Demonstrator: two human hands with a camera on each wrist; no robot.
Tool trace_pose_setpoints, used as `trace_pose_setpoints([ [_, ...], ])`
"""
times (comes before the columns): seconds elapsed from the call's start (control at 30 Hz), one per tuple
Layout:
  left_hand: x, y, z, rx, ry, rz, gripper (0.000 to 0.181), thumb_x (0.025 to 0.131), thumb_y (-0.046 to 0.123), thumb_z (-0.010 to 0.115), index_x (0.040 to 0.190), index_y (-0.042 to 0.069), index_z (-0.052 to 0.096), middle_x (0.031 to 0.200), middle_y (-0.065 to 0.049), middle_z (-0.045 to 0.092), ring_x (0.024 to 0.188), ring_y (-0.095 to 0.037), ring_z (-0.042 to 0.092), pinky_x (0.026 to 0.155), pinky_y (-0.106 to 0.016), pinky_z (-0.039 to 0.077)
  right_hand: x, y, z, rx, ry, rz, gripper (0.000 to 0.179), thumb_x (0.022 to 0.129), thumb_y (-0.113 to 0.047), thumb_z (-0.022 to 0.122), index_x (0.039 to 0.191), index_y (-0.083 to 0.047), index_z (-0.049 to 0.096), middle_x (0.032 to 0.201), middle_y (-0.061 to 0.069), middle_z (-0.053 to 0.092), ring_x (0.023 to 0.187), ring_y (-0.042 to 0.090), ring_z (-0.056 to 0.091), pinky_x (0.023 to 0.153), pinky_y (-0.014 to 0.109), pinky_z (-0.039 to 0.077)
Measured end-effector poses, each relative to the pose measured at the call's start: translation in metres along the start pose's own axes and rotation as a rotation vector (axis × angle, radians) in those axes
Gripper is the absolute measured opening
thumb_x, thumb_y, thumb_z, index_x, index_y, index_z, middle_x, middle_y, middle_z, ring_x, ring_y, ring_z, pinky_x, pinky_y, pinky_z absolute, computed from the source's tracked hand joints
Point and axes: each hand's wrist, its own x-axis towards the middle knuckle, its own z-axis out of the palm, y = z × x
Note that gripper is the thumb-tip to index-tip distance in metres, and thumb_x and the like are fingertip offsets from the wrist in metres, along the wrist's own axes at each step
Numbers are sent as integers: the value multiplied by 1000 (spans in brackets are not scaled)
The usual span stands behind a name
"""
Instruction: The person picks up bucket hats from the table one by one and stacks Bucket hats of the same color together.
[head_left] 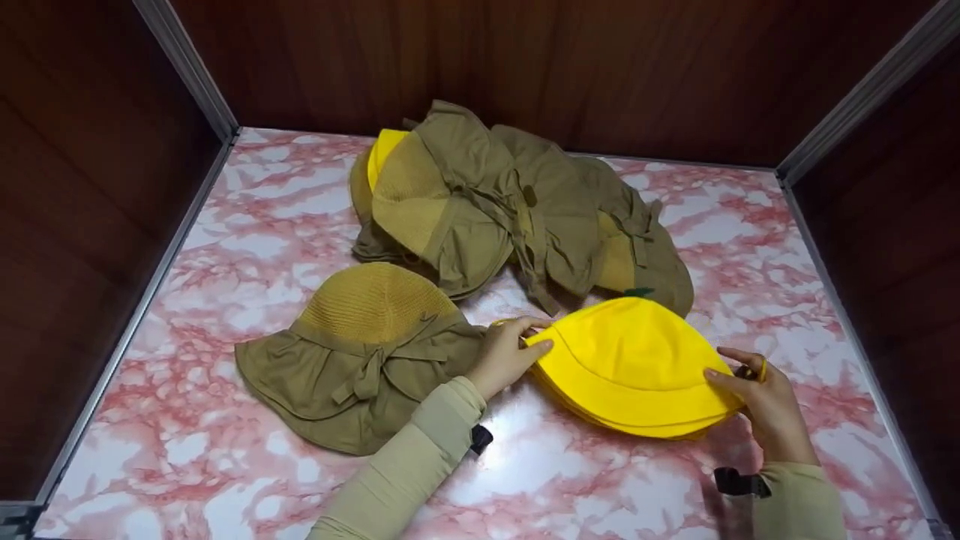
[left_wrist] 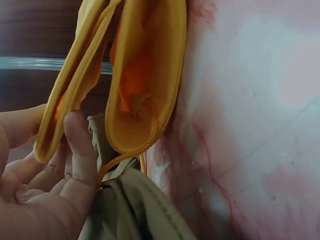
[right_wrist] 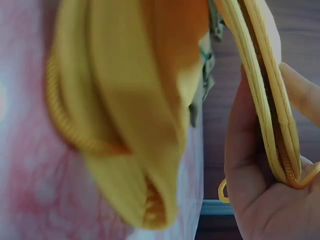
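Observation:
A yellow bucket hat (head_left: 637,345) is held by its brim at both ends, crown up. My left hand (head_left: 504,356) pinches the left end between thumb and fingers. At the right end my right hand (head_left: 776,405) does the same, with a yellow cord loop by its fingers. Both wrist views show the folded brim in the grip and, below and apart from it, more yellow hats (left_wrist: 150,85) on the table. A cord (left_wrist: 132,154) hangs from one of these. Just left of my left hand lies a khaki sun hat (head_left: 379,311) with a woven crown and a bow.
Behind, several khaki sun hats (head_left: 480,217) lie in an overlapping heap, with a bit of yellow fabric (head_left: 386,150) at its left end. The pink-and-white marbled table (head_left: 225,255) is bounded by dark wood-look panels (head_left: 480,60) with metal edging.

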Motion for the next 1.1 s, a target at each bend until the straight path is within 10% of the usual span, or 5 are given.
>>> trace_pose_setpoints([
  [0.33, -3, -5, 4, 165, -79, 35, 28, 95, 19, 67, 121, 9, 70, 120, -7, 71, 103, -23, 65, 91, -31, 53, 11, 11, 4, -186, 40, 126, 65, 86, -39, 77, 137, -10, 50, 122, -1, 49, 109, 19, 47, 89, 22, 49],
  [0.67, 0, -12, 11, 248, -84, 56, 28, 94, 18, 69, 119, 5, 71, 109, -11, 70, 98, -23, 61, 87, -30, 52, 12, 15, 15, -395, 79, 51, 65, 95, -31, 67, 143, 4, 42, 144, 26, 43, 123, 38, 44, 114, 51, 38],
  [1.1, 1, -11, 7, 178, -40, 51, 22, 93, 7, 66, 113, 2, 73, 108, -13, 73, 96, -26, 68, 84, -29, 55, 8, 6, 23, -792, 116, -106, 52, 94, -27, 69, 130, 7, 56, 125, 31, 52, 105, 42, 54, 94, 54, 52],
])
